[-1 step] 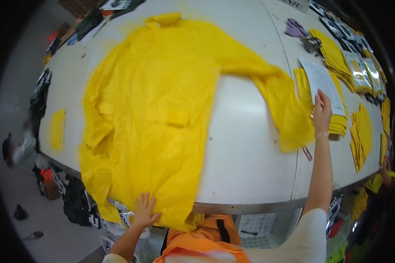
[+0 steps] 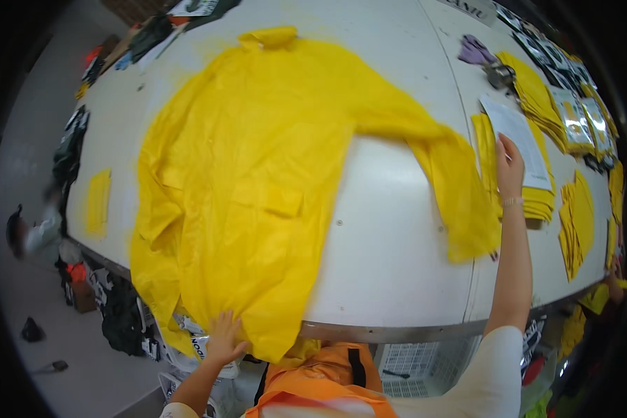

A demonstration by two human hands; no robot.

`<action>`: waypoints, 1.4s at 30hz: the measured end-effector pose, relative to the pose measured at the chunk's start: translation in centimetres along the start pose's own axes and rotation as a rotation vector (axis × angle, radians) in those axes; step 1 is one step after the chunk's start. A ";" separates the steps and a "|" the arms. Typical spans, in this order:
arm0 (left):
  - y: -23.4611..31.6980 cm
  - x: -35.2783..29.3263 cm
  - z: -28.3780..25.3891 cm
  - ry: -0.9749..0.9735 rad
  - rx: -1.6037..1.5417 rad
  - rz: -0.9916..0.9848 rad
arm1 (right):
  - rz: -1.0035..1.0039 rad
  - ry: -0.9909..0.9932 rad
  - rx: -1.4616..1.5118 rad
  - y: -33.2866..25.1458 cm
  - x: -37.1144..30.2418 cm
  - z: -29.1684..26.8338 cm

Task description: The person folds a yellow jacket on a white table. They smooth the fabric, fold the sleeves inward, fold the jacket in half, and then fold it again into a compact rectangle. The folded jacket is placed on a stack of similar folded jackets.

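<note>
A yellow jacket lies spread across the white table, its collar at the far end. Its hem hangs over the near table edge. My left hand rests flat on the lower hem, fingers spread. Off to the right, the jacket sleeve stretches out and bends toward me, its end slightly blurred. My right hand is beside that sleeve, over a white printed sheet on a stack of folded yellow pieces. Its fingers are loosely bent and apart, with nothing visible in them; whether they touch the sheet I cannot tell.
More folded yellow pieces and clear packets line the right side, near a purple cloth. A small yellow piece lies at the left. Below the table edge stands a white basket. Another person is at far left.
The end of the jacket's right-side sleeve has dropped toward me and lies lower on the table. My right hand's fingers have drawn in slightly. My left hand stays on the hem.
</note>
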State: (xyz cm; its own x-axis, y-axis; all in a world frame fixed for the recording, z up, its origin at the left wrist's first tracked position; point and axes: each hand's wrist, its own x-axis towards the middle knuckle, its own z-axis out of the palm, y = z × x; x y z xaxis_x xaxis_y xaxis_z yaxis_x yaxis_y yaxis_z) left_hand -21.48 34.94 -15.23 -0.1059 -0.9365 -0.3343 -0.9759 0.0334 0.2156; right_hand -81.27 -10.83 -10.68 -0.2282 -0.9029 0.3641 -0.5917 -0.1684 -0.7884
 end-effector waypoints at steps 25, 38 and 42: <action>-2.4 -15.5 -30.1 0.213 -1.470 1.211 | 0.447 -0.607 0.530 -26.8 -43.0 23.0; -5.8 -16.2 -32.0 0.418 -0.914 1.277 | 0.574 0.298 -0.131 -35.6 -62.5 -14.3; -5.5 -16.4 -29.9 0.584 -0.525 1.148 | 0.419 0.512 -0.251 -41.4 -60.4 -20.9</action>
State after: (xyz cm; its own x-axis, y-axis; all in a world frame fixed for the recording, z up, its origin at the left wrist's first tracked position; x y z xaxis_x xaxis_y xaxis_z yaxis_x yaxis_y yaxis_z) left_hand -8.68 39.69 16.52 -0.5695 -0.4878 0.6616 -0.1995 0.8629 0.4644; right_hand -59.21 58.93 10.33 -0.7739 -0.5622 0.2914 -0.5213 0.3044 -0.7972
